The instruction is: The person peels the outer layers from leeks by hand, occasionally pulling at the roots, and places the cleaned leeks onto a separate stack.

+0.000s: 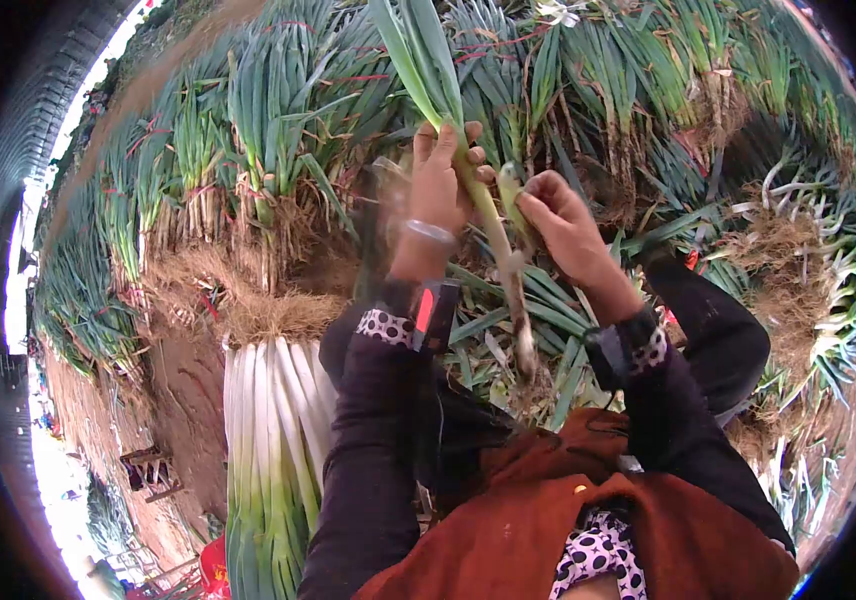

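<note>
Hands [438, 188], two, at one leek [491, 222]

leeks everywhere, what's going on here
A person holds one leek in the left hand, gripping it just below its spreading leaves, with its root end pointing down toward the lap. The right hand pinches a pale green strip close beside the stalk; whether it is still attached is hard to tell. White-stalked leeks lie together by the left arm, and many more leafy bundles fill the ground ahead.
</note>
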Tool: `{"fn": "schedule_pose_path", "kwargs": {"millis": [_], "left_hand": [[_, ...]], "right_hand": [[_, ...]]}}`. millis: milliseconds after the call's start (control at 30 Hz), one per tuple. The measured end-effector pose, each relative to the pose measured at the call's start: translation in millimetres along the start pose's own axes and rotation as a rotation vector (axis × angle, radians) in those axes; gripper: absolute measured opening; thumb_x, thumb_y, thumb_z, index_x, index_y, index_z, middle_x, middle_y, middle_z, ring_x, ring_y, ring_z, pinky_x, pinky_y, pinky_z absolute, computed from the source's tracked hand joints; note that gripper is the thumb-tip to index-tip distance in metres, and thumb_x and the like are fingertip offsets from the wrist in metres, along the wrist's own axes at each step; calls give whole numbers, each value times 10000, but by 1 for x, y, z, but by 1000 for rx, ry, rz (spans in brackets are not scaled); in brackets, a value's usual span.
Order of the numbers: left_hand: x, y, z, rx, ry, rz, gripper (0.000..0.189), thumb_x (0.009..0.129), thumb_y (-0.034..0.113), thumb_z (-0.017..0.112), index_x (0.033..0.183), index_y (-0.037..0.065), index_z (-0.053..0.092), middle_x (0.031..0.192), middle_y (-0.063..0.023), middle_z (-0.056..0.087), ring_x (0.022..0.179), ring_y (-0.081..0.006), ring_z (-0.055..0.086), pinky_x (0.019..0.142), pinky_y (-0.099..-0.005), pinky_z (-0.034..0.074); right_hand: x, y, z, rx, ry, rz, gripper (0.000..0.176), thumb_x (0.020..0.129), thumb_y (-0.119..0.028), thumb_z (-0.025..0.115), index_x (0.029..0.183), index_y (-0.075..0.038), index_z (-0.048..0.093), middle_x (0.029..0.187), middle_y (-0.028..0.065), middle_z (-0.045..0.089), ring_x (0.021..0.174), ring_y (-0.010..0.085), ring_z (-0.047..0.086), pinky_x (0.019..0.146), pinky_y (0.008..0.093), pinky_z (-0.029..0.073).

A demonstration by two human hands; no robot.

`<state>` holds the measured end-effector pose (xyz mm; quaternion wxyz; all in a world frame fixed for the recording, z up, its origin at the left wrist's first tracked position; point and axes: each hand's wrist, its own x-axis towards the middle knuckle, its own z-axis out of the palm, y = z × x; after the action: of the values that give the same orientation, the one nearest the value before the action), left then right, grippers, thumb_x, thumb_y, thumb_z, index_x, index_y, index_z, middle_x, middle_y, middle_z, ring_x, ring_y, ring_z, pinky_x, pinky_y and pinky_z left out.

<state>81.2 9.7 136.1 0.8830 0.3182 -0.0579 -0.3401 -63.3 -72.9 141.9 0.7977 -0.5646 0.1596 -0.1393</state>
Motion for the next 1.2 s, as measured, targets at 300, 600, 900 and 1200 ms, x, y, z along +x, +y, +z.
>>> {"fn": "schedule_pose_path", "kwargs": {"millis": [300, 600, 900, 1200], "left_hand": [[42, 31, -35, 20, 232, 165, 154, 912, 136, 438, 1064, 132, 413, 795, -65, 509, 545, -121, 436, 436, -253, 389], [66, 95, -72, -174, 167, 220, 299, 927, 322, 429, 951, 27, 474, 830, -68, 522, 615, -143, 452, 516, -273, 403], [30, 50, 2, -32, 41, 258, 236, 928, 271, 400, 981, 61, 494, 873, -65, 558, 751, -182, 523, 654, -370, 463], [16, 30, 6, -314, -441, 8, 391, 913, 337, 463, 1225, 102, 445, 883, -7, 511, 708, -115, 486, 622, -263, 428]], "right_hand": [[-93, 5, -14, -824, -404, 326, 360, 881, -339, 488, 816, -3, 599, 679, 134, 594, 626, 209, 558, 620, 340, 441], [-215, -22, -124, -1079, -443, 541, 490, 831, -296, 588, 1203, 3, 474, 1062, 224, 574, 937, 337, 576, 840, 381, 439], [-47, 27, -4, -526, -167, 191, 462, 808, -236, 630, 1143, 30, 457, 947, 88, 591, 778, 149, 594, 678, 266, 483], [-41, -1, 12, 114, -322, 382, 369, 905, -284, 513, 1150, -8, 512, 998, 34, 587, 816, 103, 563, 729, 241, 476]]}}
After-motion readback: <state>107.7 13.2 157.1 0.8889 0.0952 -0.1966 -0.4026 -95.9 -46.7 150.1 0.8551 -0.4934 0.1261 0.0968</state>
